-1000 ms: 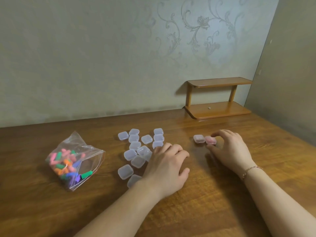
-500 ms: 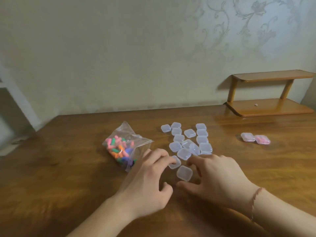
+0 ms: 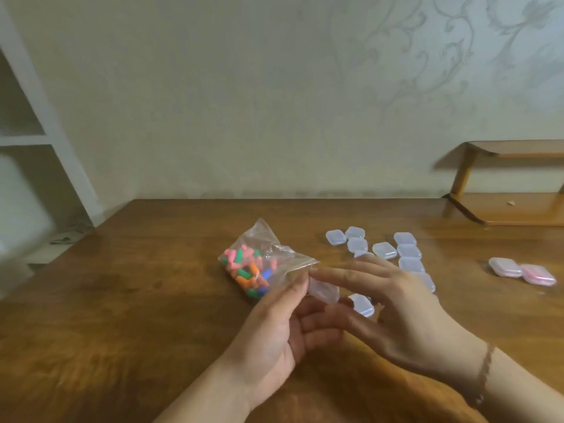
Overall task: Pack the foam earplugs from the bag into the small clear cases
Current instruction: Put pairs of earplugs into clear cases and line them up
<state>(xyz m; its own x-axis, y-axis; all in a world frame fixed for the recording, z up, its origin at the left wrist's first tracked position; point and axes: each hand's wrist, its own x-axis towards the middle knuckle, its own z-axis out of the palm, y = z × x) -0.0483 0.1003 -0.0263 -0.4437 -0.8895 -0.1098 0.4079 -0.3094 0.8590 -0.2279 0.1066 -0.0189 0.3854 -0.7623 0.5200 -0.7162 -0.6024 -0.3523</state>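
Now: clear case [image 3: 324, 290] (blurred, milky) | pinched by left hand [image 3: 274, 328] and right hand [image 3: 406, 312] fingers

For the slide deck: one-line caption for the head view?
Both hands hold a clear case above the table, beside the earplug bag and spare cases.

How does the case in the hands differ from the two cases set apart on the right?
The held case is off the table, looks empty and clear; the right pair rests on the table, and one shows pink inside. The held case is tilted; the pair lies flat. All are small clear cases.
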